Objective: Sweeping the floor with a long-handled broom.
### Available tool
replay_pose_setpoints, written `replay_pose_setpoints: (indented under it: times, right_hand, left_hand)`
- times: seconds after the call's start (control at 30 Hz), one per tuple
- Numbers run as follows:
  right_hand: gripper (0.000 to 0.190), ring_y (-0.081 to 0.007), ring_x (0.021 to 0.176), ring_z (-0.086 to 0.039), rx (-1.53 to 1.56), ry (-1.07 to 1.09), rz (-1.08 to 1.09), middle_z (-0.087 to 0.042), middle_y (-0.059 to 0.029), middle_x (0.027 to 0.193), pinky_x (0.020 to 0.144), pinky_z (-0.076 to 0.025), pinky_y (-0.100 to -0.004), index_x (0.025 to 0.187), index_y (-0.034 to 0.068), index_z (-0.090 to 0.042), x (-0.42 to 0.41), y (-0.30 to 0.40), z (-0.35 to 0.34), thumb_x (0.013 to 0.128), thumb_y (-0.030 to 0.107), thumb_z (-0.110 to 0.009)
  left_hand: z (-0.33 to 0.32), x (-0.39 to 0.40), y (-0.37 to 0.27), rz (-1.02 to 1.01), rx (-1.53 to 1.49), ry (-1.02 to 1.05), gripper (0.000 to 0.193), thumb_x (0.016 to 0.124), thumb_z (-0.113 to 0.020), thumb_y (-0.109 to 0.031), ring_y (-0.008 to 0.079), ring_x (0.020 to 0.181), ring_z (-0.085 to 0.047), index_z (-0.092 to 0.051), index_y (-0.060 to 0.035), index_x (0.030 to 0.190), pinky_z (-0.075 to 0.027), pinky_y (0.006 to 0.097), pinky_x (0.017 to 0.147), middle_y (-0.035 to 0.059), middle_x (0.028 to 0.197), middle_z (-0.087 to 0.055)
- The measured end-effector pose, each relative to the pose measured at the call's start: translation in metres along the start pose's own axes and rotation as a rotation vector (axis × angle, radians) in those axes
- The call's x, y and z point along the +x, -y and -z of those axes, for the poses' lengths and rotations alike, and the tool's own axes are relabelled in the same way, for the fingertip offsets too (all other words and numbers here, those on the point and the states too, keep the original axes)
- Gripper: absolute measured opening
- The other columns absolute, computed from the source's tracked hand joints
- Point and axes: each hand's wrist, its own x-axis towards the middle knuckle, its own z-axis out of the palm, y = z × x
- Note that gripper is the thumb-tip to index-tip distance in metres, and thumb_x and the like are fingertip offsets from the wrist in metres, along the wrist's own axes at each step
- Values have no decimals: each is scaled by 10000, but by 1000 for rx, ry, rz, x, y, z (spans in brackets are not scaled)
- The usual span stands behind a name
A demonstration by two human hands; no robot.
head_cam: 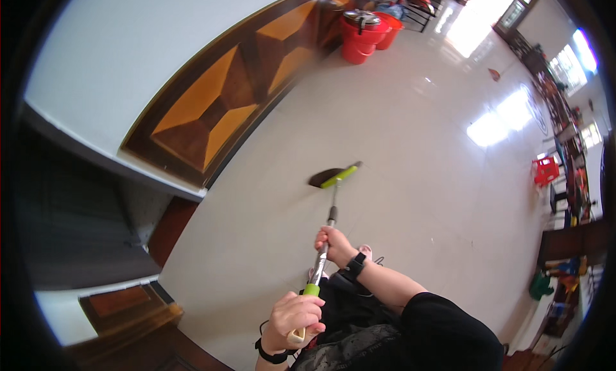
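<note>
A broom with a metal pole (319, 265) reaches forward from my body over the pale tiled floor (385, 130). My left hand (297, 318) is closed around the pole's upper end, by its green collar and cream end piece. Farther down, my right hand (332, 246) grips the metal part of the pole. The broom head (337, 174), lime green with dark bristles, is at the floor ahead of me, its bristles pointing left. Both wrists wear black bands.
Red buckets (357, 46) stand by the wood-panelled wall base (207, 111). A dark doorway (86, 217) opens at left. A red plastic stool (545, 172) and cluttered furniture line the right side. A small reddish object (494, 74) lies on the far floor.
</note>
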Motion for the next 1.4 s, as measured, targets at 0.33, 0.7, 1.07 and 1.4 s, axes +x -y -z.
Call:
replay_pose_setpoints:
  times: [0.33,0.7,1.07,1.4]
  right_hand:
    - [113,-170,476,-410,25,-152,311,-385,-43,553,455,-419,-343,719,71,-382,-68,79,-22,825,88,-417]
    - [185,-119,398,-376,-82,258,-14,-374,3,497,374,-391,-257,656,84,-395,8,172,-108,828,135,-436]
    - [214,-94,411,-342,207,230,-161,-346,28,496,399,-359,-248,642,103,-352,29,334,-30,851,113,-398]
    - [167,-76,450,-356,446,76,236,-362,32,558,442,-350,-257,702,107,-347,-65,454,19,861,131,-393]
  left_hand:
    - [-21,42,10,150,-459,-280,194,748,-642,-184,311,792,-564,-499,-60,703,-451,398,719,90,694,-557]
    - [-123,205,-16,40,319,-43,196,683,-678,-117,315,763,-570,-505,-38,729,-470,382,671,114,703,-551]
    - [-189,344,46,21,179,249,243,655,-711,-182,270,738,-589,-495,-71,661,-462,350,646,45,673,-558]
    - [-222,422,60,-52,-142,416,189,704,-680,-145,251,773,-598,-515,-54,697,-406,308,550,45,703,-558]
